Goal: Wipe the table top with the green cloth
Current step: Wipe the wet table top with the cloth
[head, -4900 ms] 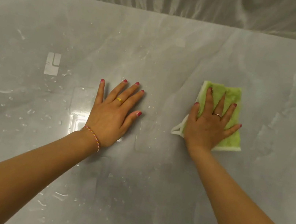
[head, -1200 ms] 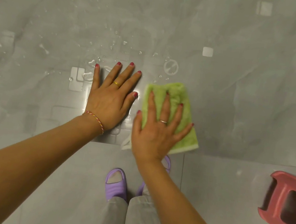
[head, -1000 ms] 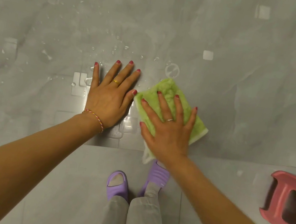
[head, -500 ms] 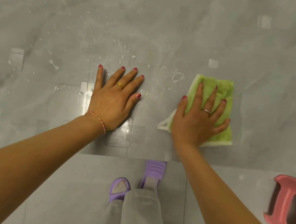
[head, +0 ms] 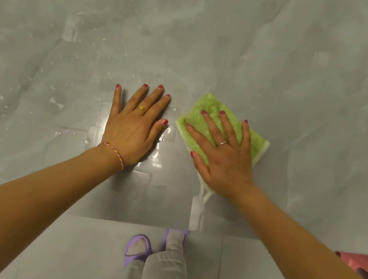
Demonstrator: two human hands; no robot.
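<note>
The green cloth (head: 204,105) lies folded on the grey marbled table top (head: 302,109), a little right of centre. My right hand (head: 223,155) presses flat on the cloth with fingers spread, covering most of it; a white loop of the cloth pokes out under the wrist. My left hand (head: 134,127) rests flat on the bare table just left of the cloth, fingers spread, holding nothing. Small water drops dot the surface beyond and left of the left hand.
The table's near edge (head: 118,221) runs across below my wrists. Beneath it are the tiled floor, my purple slippers (head: 138,249) and grey trouser leg. A pink plastic stool (head: 359,268) stands at the right edge, partly behind my right forearm.
My right hand has slid the cloth back left, from further right toward my left hand, and turned it at an angle. The left hand has stayed planted.
</note>
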